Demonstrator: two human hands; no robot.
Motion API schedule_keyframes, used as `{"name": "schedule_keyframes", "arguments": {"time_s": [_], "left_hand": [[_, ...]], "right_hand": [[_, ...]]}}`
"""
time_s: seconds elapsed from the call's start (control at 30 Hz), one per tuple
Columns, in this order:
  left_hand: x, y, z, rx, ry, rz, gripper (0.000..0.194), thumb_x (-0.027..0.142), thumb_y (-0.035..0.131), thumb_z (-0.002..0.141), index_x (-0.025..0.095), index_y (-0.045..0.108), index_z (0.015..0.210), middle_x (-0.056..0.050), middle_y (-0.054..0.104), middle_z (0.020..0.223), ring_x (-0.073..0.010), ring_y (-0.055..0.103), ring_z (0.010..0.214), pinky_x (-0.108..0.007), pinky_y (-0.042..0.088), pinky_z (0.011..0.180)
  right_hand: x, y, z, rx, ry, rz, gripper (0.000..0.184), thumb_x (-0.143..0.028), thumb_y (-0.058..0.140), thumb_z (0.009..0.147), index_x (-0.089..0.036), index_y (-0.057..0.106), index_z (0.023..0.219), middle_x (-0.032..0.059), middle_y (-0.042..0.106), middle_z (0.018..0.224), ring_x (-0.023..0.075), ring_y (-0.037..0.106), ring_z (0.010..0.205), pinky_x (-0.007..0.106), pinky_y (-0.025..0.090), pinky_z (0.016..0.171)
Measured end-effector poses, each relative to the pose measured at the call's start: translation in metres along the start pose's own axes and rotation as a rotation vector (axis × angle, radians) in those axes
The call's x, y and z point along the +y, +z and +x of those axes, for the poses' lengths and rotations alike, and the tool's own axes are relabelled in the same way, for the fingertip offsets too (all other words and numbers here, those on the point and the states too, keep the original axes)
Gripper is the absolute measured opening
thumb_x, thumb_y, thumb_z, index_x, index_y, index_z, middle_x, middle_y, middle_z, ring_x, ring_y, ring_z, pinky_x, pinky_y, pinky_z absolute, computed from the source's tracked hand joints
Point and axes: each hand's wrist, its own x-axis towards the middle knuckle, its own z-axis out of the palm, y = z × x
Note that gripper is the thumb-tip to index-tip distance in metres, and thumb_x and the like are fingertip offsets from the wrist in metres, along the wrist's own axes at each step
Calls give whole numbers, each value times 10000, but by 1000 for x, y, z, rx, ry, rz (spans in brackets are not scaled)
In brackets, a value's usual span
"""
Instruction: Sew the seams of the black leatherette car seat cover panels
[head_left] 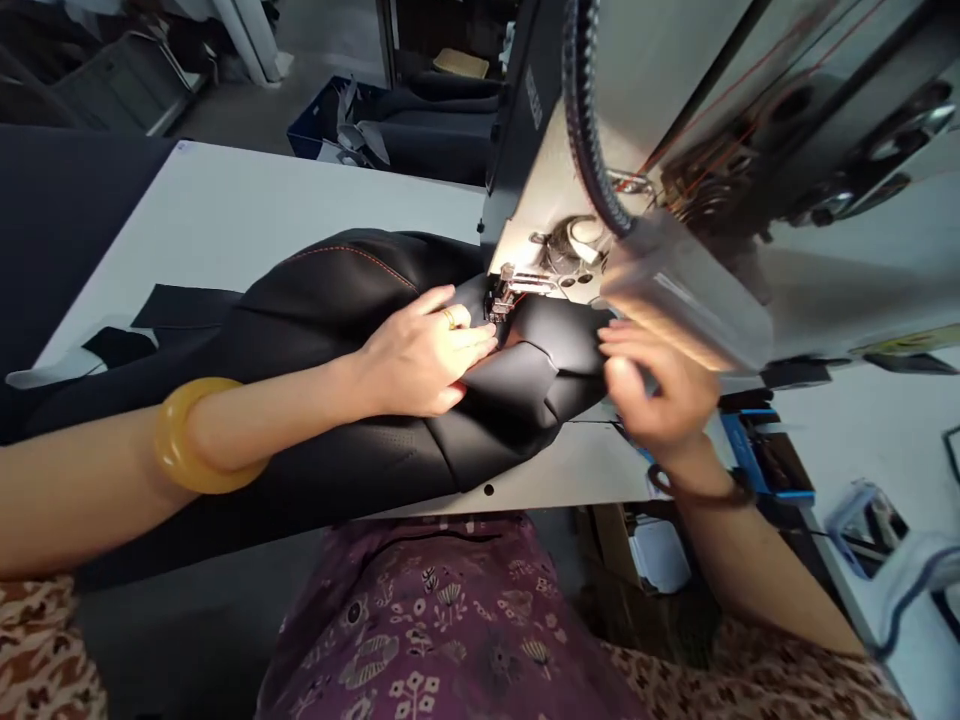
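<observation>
A black leather-like cover [337,300] with a red stitch line lies bunched under the sewing machine's presser foot [500,300]. My left hand [424,355] grips folded cover material just left of the foot, its fingertips close to the needle area. A ring and a yellow bangle [202,435] are on that arm. My right hand [660,385], slightly blurred, is beside the cover's right end below the machine head. Its thumb and fingers are apart, with nothing visible between them. Whether its fingertips touch the cover I cannot tell.
The sewing machine head [555,200], with red threads and a clear guard [686,290], fills the upper right. Black scraps [120,345] lie on the white table [247,200] at left. A blue-edged box [769,455] stands right; a bin of offcuts [322,120] is behind.
</observation>
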Motion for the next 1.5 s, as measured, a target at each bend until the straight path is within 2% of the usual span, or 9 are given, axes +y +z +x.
{"name": "schedule_keyframes", "arguments": {"time_s": [0.07, 0.13, 0.23, 0.37, 0.57, 0.8, 1.07, 1.33, 1.5], "left_hand": [[-6, 1, 0, -10, 18, -27, 402, 262, 495, 797, 177, 595, 1177, -48, 612, 1244, -240, 553, 1122, -508, 340, 1052], [-9, 4, -1, -32, -1, -46, 381, 285, 494, 821, 182, 600, 1173, -36, 595, 1273, -232, 505, 1209, -449, 391, 1034], [-5, 10, -4, -33, -5, 4, 440, 283, 498, 841, 121, 553, 1246, -74, 556, 1319, -230, 482, 1244, -355, 462, 978], [6, 14, -6, 38, 26, 134, 406, 224, 470, 859, 88, 567, 1229, -119, 561, 1304, -256, 525, 1195, -369, 504, 917], [16, 15, -2, 110, -2, 258, 373, 67, 338, 886, 44, 625, 1123, -162, 637, 1177, -255, 620, 1064, -346, 537, 783], [25, 15, 7, 85, -88, 284, 369, 60, 331, 893, -40, 594, 1132, -228, 654, 1095, -273, 640, 1009, -330, 517, 660], [-2, 8, 7, 156, 70, 228, 308, 105, 376, 916, 144, 648, 1054, -48, 708, 1024, -164, 672, 884, -278, 444, 574], [6, 4, 8, 142, 24, 213, 310, 113, 380, 882, 98, 648, 1036, -94, 707, 895, -186, 653, 740, -279, 390, 526], [15, -3, 21, 35, -58, 143, 291, 103, 396, 863, 73, 670, 955, -97, 687, 780, -204, 639, 709, -296, 402, 507]], "right_hand": [[-29, 2, 9, -30, -233, -128, 328, -369, 551, 859, -199, 565, 1139, 99, 630, 1135, 260, 532, 1128, 438, 425, 937], [-48, 9, 23, -203, -328, -294, 358, -425, 555, 846, -150, 592, 1073, 123, 638, 1101, 273, 534, 1096, 422, 425, 894], [-59, 21, 32, -425, -263, -554, 210, -268, 442, 916, -144, 611, 936, 92, 656, 920, 228, 561, 904, 384, 404, 789], [-59, 28, 20, -436, -316, -758, 281, -91, 345, 917, -125, 621, 961, 80, 667, 946, 209, 535, 889, 362, 358, 723], [-58, 25, 24, -455, -311, -773, 248, -108, 393, 904, -152, 632, 858, 51, 680, 920, 190, 513, 771, 342, 295, 642], [-61, 15, 54, -732, -152, -734, 229, -74, 445, 861, -160, 657, 866, 45, 692, 857, 177, 547, 748, 308, 338, 656], [-65, 27, 46, -689, -183, -794, 328, -77, 365, 906, -51, 603, 1130, 128, 643, 1156, 237, 591, 900, 376, 421, 735], [-59, 21, 51, -719, -100, -744, 310, -99, 351, 922, -148, 625, 1059, 60, 674, 1086, 200, 577, 887, 350, 412, 731], [-52, 17, 55, -691, -98, -712, 274, -74, 384, 882, -148, 617, 1004, 63, 670, 1074, 199, 564, 876, 329, 380, 726]]}}
